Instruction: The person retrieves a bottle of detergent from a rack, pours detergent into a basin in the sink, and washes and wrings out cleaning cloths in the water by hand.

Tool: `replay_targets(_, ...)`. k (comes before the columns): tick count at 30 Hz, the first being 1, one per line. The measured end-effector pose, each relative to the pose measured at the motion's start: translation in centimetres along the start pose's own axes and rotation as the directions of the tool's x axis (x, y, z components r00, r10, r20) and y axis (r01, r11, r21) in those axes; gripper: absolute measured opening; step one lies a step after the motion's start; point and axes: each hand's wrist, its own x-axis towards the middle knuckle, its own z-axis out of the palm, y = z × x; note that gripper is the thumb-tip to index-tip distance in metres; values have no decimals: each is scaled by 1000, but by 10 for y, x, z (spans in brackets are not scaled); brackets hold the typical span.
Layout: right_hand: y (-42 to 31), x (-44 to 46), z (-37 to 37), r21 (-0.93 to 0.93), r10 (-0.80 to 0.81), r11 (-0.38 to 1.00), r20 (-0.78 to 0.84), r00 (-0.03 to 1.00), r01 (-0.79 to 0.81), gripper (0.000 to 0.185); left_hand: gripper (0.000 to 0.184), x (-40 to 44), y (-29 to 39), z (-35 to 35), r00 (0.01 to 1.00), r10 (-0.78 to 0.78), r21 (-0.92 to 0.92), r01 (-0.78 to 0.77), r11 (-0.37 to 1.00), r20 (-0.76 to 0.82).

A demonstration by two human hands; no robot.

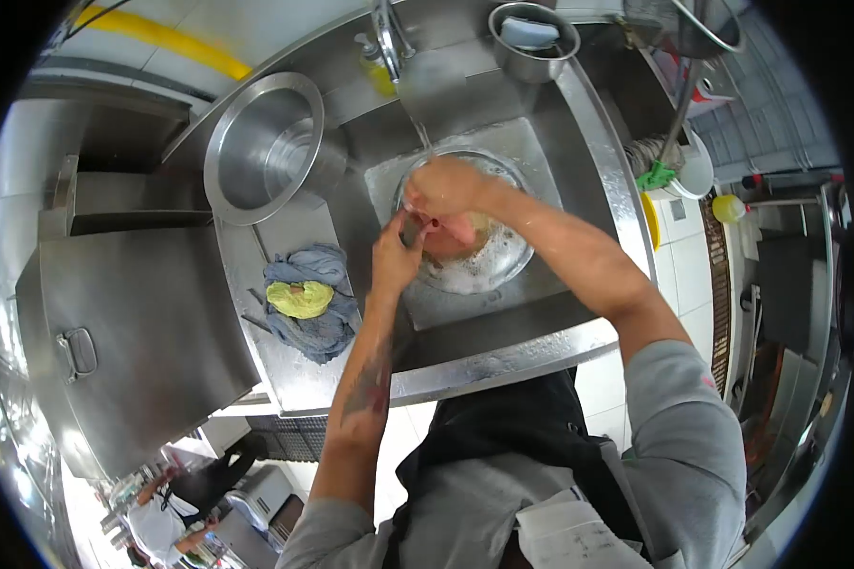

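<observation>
My left hand [396, 258] is closed on the left edge of a soft-looking pink object [457, 230] with a dark round spot. What it is, I cannot make out. My right hand [451, 187] is curled shut just above it, near the falling water; its fingertips are hidden, so I cannot see what it holds. Both hands are over a round metal bowl [525, 254] with suds and water, which sits in the steel sink [436, 337]. Water runs from the faucet [387, 38] down by my right hand.
Left of the sink stands a large metal bowl [226, 161]. A grey cloth [318, 343] with a yellow cloth [300, 300] lies below it. Behind are a soap bottle [377, 68] and a metal pot [529, 66] with sponges. Another person [157, 522] is at lower left.
</observation>
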Motion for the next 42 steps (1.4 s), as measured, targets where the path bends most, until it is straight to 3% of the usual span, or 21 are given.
replay_targets(4, -61, -32, -114, 65, 36, 998, -201, 979, -24, 20, 30, 39, 21, -16, 961, 24, -30, -16, 999, 275)
replay_targets(6, -62, -43, -131, 477, 60, 848, -523, 851, 233, 24, 22, 42, 51, -32, 969, 245, -235, -229, 945, 40)
replay_targets(8, -35, -45, -131, 396, 104, 913, -466, 879, 102, 27, 22, 51, 68, -53, 871, 411, -189, -467, 864, -270)
replay_targets(10, 22, -54, -121, -53, 81, 992, -414, 907, -113, 30, 23, 64, 69, -73, 906, 294, -337, -391, 856, -304)
replay_targets(11, 31, -68, -133, 8, 150, 987, -384, 911, -159, 30, 23, 70, 72, -77, 906, 301, -340, -395, 853, -298)
replay_targets(16, 78, -109, -149, 117, 173, 984, -399, 901, -136, 32, 20, 80, 103, -79, 892, 448, 91, -452, 887, 64)
replay_targets(18, 72, -106, -143, 701, 439, 701, -279, 854, -132, 29, 26, 79, 124, -83, 906, 357, 168, -398, 902, 228)
replay_targets(20, 76, -87, -129, 705, 458, 694, -273, 846, -148, 29, 29, 96, 140, -92, 833, 59, 287, -256, 923, 551)
replay_targets(21, 72, -80, -120, 660, 323, 751, -378, 868, 8, 29, 33, 92, 154, -96, 841, -24, -17, 40, 999, 541)
replay_targets(22, 70, -75, -114, 597, 183, 786, -474, 862, 162, 29, 33, 95, 152, -96, 838, -20, -12, 32, 999, 545)
replay_targets(25, 54, -74, -84, 372, 25, 913, -457, 889, 166, 32, 38, 101, 122, -94, 938, 258, -508, -110, 854, 231)
replay_targets(27, 104, -54, -37, 41, -56, 996, -323, 945, 73, 31, 42, 105, 104, -88, 970, 233, -969, 8, 248, 68)
replay_targets(28, 111, -51, -39, 43, -58, 996, -325, 944, 76, 31, 42, 105, 98, -76, 970, 233, -968, 7, 251, 68)
replay_targets(29, 113, -46, -39, 678, 167, 717, -395, 903, 163, 29, 43, 101, 93, -58, 987, 133, -987, 72, 141, 91)
replay_targets(30, 111, -45, -37, 959, 386, 78, -281, 879, 273, 27, 44, 96, 84, -40, 991, 29, -991, 128, 23, 129)
replay_targets(31, 75, -40, -51, 813, 491, -389, -214, 844, 432, 21, 41, 103, 65, -16, 962, -134, -968, 227, -104, 239)
replay_targets(33, 52, -3, -22, 963, 670, -33, -178, 720, 269, 14, 38, 121, 32, 31, 835, -347, -895, 334, -294, 426)
replay_targets(35, 24, 18, 18, 729, 457, 611, -644, 613, 310, 18, 40, 132, 26, 65, 826, -252, -854, 432, -290, 504)
replay_targets(38, 32, 19, 43, 405, 141, 892, -672, 727, 202, 27, 42, 128, 40, 74, 831, -136, -819, 481, -313, 539)
replay_targets(40, 76, 33, 34, 555, 295, 832, -439, 849, -2, 36, 43, 120, 48, 69, 824, -136, -816, 495, -297, 550)
replay_targets(42, 94, 42, 21, 508, 450, 846, -524, 723, -158, 50, 42, 109, 54, 63, 810, -161, -821, 529, -214, 564)
